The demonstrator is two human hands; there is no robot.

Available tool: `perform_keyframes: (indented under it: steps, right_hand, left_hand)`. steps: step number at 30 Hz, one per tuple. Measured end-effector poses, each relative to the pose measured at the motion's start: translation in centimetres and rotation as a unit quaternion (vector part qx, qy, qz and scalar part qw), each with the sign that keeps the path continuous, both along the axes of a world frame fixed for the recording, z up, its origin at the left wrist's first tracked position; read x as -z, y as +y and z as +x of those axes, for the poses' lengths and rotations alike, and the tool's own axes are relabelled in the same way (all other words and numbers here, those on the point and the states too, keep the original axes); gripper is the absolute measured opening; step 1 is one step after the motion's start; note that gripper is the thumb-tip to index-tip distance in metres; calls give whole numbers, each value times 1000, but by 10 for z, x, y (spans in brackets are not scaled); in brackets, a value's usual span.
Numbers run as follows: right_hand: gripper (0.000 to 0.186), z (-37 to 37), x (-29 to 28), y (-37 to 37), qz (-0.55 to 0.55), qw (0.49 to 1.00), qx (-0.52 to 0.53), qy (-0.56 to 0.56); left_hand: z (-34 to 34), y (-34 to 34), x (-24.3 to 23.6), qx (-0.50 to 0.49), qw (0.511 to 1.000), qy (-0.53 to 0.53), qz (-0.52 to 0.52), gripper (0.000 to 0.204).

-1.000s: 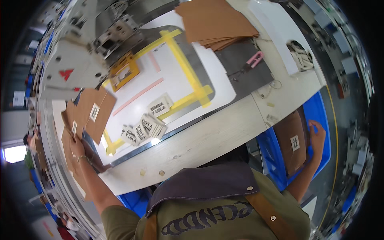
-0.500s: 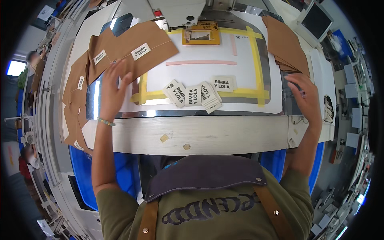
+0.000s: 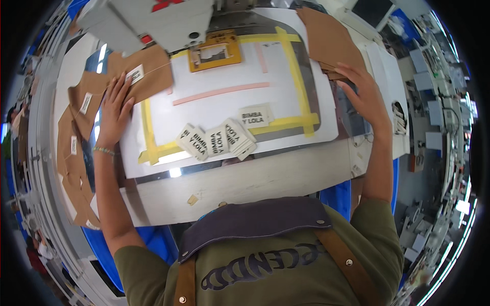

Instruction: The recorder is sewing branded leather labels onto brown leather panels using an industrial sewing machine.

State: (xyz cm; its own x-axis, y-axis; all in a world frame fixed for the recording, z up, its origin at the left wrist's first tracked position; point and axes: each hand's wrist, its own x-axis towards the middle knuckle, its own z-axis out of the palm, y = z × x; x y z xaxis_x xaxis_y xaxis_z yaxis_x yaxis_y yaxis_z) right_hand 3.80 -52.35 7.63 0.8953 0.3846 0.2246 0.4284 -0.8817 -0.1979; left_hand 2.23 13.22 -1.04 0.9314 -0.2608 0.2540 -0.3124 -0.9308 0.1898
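My left hand (image 3: 116, 109) lies on a brown fabric piece (image 3: 153, 74) left of the work plate, fingers stretched out beside its white sewn label (image 3: 135, 74). More brown pieces (image 3: 76, 120) with white labels trail in an overlapping row down the left side. At the right, my right hand (image 3: 363, 94) reaches the near end of a stack of brown pieces (image 3: 334, 41). Its fingertips rest at the stack's edge, thumb and fingers apart. Between my hands, several loose white labels with dark print (image 3: 217, 141) lie fanned out along the near side of the plate.
A white sewing machine head (image 3: 153, 25) overhangs the far left, with a yellow clamp frame (image 3: 215, 53) beside it. Yellow tape (image 3: 296, 76) and pink strips (image 3: 222, 93) mark the white sheet. Blue bins (image 3: 334, 200) sit below the table edge; a monitor (image 3: 368, 13) stands far right.
The view has turned and shifted. My left hand has settled onto the labelled brown piece, which now lies farther under the machine head's left side. My right hand has moved up to the stack's near edge.
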Motion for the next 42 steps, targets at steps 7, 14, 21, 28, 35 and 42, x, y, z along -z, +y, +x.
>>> perform_keyframes:
  steps: [7,14,21,28,35,42]
  right_hand:
    - [38,21,14,7,-28,993,-43,-104]
    - [32,53,41,30,-46,982,-26,-179]
    - [14,72,48,65,79,981,-18,-175]
    - [9,58,39,106,15,972,-104,-211]
    - [9,48,48,212,-22,887,-376,-266]
    - [29,39,29,198,47,935,-296,-189]
  left_hand:
    - [-18,-9,-15,-55,998,-28,-3,56]
    - [-65,-115,-53,63,995,14,-82,57]
    - [-106,-182,-51,196,956,168,-141,62]
    - [-85,-187,-73,218,952,140,-165,62]
    - [-53,-198,-60,196,960,80,-181,69]
    - [-41,-181,-50,143,951,108,-254,66]
